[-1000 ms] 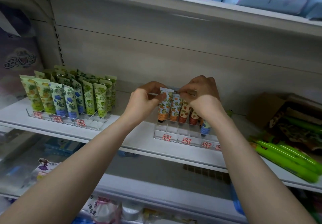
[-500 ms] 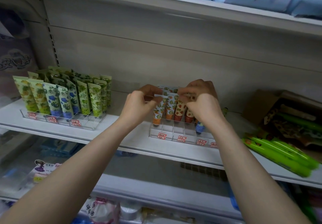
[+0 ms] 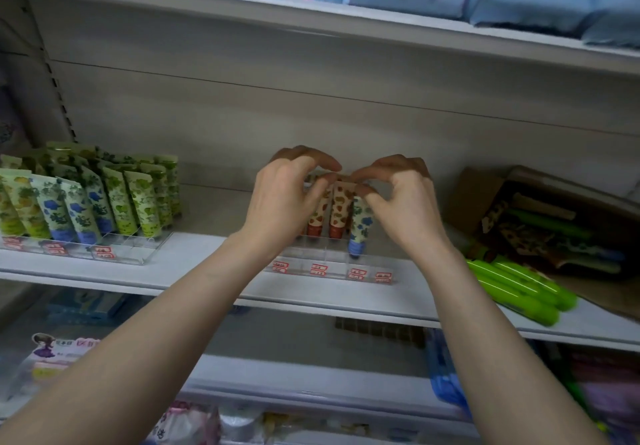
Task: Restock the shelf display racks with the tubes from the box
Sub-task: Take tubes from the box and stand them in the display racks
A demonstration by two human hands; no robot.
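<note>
Mainly: tip-over risk at the middle rack

Fruit-printed soft plastic tubes (image 3: 341, 209) stand cap-down, leaning back, in the clear acrylic tiered rack (image 3: 329, 269) mid-shelf. Strawberry prints have red caps, one blueberry print a blue cap. Left hand (image 3: 291, 202) and right hand (image 3: 403, 205) have fingers curled, thumb and forefinger pinching the crimped tops; can't tell which tube each holds. An uneven release could probably domino the row forward into the unfilled front slots. More stock sits in the brown cardboard box (image 3: 540, 209), far right.
</note>
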